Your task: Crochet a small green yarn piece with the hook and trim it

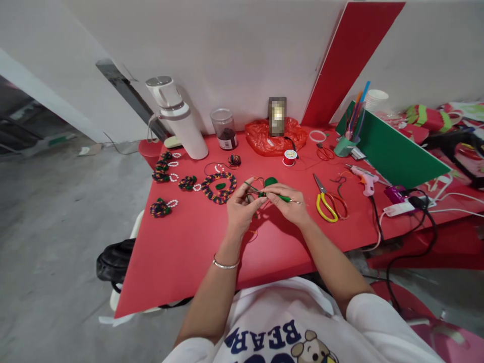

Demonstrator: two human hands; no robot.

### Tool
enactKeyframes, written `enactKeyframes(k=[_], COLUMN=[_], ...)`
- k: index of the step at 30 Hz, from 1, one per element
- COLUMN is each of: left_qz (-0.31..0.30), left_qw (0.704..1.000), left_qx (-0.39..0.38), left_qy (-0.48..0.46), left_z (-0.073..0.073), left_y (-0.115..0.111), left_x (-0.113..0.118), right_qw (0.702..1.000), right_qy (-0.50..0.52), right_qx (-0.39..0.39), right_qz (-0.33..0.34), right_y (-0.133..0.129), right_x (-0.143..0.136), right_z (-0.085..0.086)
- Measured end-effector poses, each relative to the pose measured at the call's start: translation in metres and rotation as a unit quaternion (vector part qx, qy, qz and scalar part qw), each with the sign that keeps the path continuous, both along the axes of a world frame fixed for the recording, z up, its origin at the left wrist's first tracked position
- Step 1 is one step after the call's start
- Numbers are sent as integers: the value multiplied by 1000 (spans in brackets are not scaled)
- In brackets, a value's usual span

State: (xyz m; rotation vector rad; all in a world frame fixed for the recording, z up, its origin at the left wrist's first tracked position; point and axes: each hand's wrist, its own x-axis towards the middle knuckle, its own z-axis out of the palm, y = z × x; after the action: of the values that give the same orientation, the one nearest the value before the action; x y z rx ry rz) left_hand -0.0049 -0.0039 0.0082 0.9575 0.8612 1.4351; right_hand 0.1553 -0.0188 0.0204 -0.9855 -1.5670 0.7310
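Note:
My right hand is closed around a crochet hook with a green handle, its metal tip pointing left. Facing it, my left hand pinches dark green yarn, which runs over its raised finger to the hook's tip. Any stitches there are small and partly covered by my fingers. Just behind the hands lies a ball of green yarn. To the left sits a multicoloured braided ring with a small green piece inside it.
Several dark yarn pieces with white bead loops lie at the left. A white flask, clear jar and red plastic bag line the back. Yellow-handled scissors, a pink glue gun and a power strip lie right.

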Motion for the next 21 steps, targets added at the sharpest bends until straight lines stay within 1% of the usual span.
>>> enactKeyframes(k=[3,7,10,13,17,21], left_qz=[5,-5,4,8,-9,-10], left_qw=[1000,999,997,997,997,998], left_qx=[-13,-40,-48,-45,-45,-65], left_qy=[8,30,58,59,54,7], left_z=[1,2,3,3,0,-6], left_y=[0,0,0,0,0,1], left_x=[0,0,1,1,-1,0], right_qw=[999,998,996,995,998,1000], right_qy=[-25,-52,-59,-55,-26,-3], right_qx=[15,34,46,50,30,2], right_qz=[13,33,50,65,41,7], right_y=[3,10,14,16,14,11], right_x=[4,9,9,7,5,3], right_z=[3,4,2,-4,-12,-17])
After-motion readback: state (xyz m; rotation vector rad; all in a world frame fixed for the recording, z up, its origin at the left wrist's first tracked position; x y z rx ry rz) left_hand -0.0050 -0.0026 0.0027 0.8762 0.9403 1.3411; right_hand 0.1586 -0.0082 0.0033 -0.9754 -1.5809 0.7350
